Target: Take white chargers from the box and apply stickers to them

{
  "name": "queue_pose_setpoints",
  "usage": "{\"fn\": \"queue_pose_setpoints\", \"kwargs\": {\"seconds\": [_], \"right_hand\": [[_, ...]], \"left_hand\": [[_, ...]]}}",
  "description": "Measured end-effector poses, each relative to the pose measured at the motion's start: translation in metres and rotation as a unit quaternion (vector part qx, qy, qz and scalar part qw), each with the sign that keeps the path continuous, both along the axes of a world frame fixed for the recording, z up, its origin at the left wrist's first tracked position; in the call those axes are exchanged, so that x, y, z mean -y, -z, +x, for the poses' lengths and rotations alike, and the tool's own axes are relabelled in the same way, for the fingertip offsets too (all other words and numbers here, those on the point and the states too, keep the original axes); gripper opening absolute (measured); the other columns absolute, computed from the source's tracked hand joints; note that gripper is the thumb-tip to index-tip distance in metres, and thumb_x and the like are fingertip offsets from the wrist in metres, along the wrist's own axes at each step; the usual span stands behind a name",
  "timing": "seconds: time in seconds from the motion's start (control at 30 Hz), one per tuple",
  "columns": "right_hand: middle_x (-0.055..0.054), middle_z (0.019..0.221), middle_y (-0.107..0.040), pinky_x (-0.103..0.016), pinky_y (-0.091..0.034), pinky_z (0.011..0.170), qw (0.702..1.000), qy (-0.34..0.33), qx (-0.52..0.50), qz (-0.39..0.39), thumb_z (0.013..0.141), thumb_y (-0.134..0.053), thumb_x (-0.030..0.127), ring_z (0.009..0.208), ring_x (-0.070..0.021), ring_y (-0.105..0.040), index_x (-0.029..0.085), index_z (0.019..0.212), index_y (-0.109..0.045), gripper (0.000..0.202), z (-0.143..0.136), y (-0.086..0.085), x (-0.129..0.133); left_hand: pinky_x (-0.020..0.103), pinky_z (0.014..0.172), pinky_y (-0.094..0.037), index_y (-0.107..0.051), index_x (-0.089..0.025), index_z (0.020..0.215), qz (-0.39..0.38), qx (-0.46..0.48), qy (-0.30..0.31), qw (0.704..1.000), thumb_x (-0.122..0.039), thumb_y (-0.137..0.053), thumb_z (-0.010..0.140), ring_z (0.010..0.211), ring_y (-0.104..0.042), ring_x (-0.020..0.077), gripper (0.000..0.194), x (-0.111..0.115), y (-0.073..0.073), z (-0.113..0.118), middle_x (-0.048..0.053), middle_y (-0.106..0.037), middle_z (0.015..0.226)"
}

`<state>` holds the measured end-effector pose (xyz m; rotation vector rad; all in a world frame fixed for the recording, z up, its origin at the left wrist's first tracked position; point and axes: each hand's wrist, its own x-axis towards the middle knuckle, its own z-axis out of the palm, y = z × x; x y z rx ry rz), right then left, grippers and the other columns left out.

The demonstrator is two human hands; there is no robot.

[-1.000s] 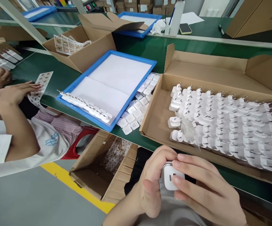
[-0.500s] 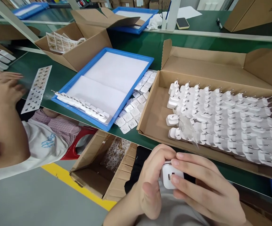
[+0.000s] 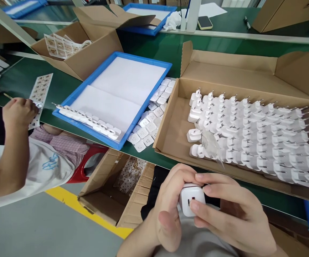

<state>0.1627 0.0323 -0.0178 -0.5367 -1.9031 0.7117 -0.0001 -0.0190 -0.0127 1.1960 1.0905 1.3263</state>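
Note:
A white charger (image 3: 192, 200) with two port slots facing me is held low in front of me. My left hand (image 3: 171, 203) wraps round its left and top sides. The fingers of my right hand (image 3: 231, 210) touch it from the right, one fingertip on the face beside the slots. Just beyond my hands, an open cardboard box (image 3: 167, 132) holds several rows of white chargers (image 3: 253, 135) with their pins showing. To its left lie several white chargers (image 3: 143, 132) on the green table, next to a blue tray (image 3: 120, 144) with a row of chargers along its near edge.
At the left, a co-worker's hand (image 3: 19, 112) is over a sticker sheet (image 3: 41, 89). An open carton (image 3: 95, 53) with sheets stands behind the tray. Below the table edge is another carton (image 3: 98, 200). A phone (image 3: 205, 23) lies at the back.
The fingers of my right hand have spread and shifted on the charger, uncovering more of its face. The co-worker's hand has moved right to the sticker sheet. The view has shifted slightly.

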Motion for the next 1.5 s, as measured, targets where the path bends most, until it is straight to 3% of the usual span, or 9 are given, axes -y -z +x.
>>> {"fn": "queue_pose_setpoints", "kwargs": {"seconds": [0.13,0.23,0.47,0.67,0.83,1.03,1.27,1.37,1.5], "right_hand": [[-0.004,0.090,-0.077,-0.020,-0.074,0.078,0.993,-0.016,-0.041,-0.114,0.108,-0.071,0.015,0.116,-0.0216,-0.080,0.020,0.114,-0.069,0.008,-0.003,0.002,0.006],[-0.002,0.076,-0.076,-0.020,-0.074,0.068,0.990,-0.019,-0.037,-0.132,0.106,-0.075,0.015,0.113,-0.0244,-0.082,0.024,0.107,-0.066,0.013,-0.004,-0.003,0.004],[-0.004,0.086,-0.080,-0.038,-0.077,0.090,0.990,-0.025,-0.011,-0.136,0.107,-0.071,0.016,0.104,-0.0275,-0.084,0.027,0.098,-0.068,0.015,-0.004,-0.009,0.001],[0.002,0.069,-0.071,-0.024,-0.069,0.101,0.998,0.004,-0.007,-0.066,0.107,-0.068,0.008,0.115,-0.0210,-0.081,0.023,0.101,-0.076,0.018,-0.002,-0.006,0.005],[0.001,0.069,-0.069,-0.026,-0.072,0.096,0.998,0.035,0.001,-0.045,0.102,-0.072,0.002,0.118,-0.0231,-0.079,0.025,0.101,-0.080,0.025,-0.001,-0.005,0.005],[-0.004,0.094,-0.076,-0.028,-0.074,0.088,0.998,-0.033,0.052,0.010,0.104,-0.073,0.012,0.109,-0.0232,-0.082,0.025,0.111,-0.082,0.017,0.009,-0.009,-0.012],[-0.008,0.096,-0.069,-0.032,-0.069,0.105,0.990,-0.034,0.087,0.106,0.120,-0.047,0.027,0.118,-0.0238,-0.078,0.013,0.112,-0.079,0.036,0.010,-0.008,-0.013],[-0.013,0.118,-0.069,-0.037,-0.068,0.109,0.996,-0.037,0.008,0.082,0.117,-0.055,0.038,0.125,-0.0268,-0.074,0.010,0.129,-0.073,0.035,0.006,0.000,-0.014],[-0.015,0.136,-0.067,-0.042,-0.060,0.119,0.995,-0.057,-0.078,0.001,0.107,-0.077,0.038,0.135,-0.0273,-0.067,0.014,0.156,-0.055,0.059,0.001,0.011,-0.018]], "left_hand": [[0.044,0.086,-0.051,-0.065,-0.022,0.112,-0.009,0.024,-0.012,1.000,-0.094,-0.018,0.097,0.095,-0.060,0.0278,0.087,0.002,0.002,0.003,0.009,-0.057,0.104],[0.044,0.083,-0.051,-0.065,-0.022,0.113,-0.009,0.028,-0.022,0.999,-0.094,-0.018,0.096,0.093,-0.059,0.0277,0.088,0.002,0.004,0.004,0.009,-0.057,0.104],[0.043,0.083,-0.051,-0.067,-0.026,0.115,0.002,0.045,-0.045,0.998,-0.094,-0.021,0.097,0.091,-0.059,0.0265,0.085,0.006,0.007,0.008,0.007,-0.057,0.102],[0.044,0.088,-0.051,-0.067,-0.026,0.119,0.011,0.018,-0.026,0.999,-0.089,-0.017,0.101,0.094,-0.060,0.0268,0.082,0.004,0.003,0.007,0.007,-0.059,0.108],[0.043,0.088,-0.050,-0.066,-0.023,0.115,-0.001,-0.003,-0.022,1.000,-0.087,-0.016,0.102,0.092,-0.058,0.0260,0.082,0.001,-0.003,0.005,0.008,-0.060,0.106],[0.042,0.085,-0.048,-0.066,-0.022,0.113,0.001,-0.018,-0.031,0.999,-0.080,-0.016,0.107,0.090,-0.056,0.0262,0.077,0.000,-0.005,0.007,0.009,-0.061,0.104],[0.041,0.085,-0.047,-0.068,-0.023,0.113,-0.007,0.018,-0.039,0.999,-0.079,-0.022,0.108,0.089,-0.056,0.0247,0.072,0.001,-0.005,0.009,0.007,-0.061,0.101],[0.042,0.088,-0.048,-0.069,-0.023,0.109,-0.014,0.049,-0.028,0.998,-0.079,-0.022,0.108,0.094,-0.059,0.0262,0.073,0.000,-0.004,0.010,0.008,-0.063,0.104],[0.041,0.087,-0.048,-0.070,-0.023,0.106,0.010,0.070,-0.035,0.997,-0.074,-0.022,0.111,0.095,-0.060,0.0258,0.069,-0.001,-0.001,0.012,0.008,-0.064,0.102]]}}
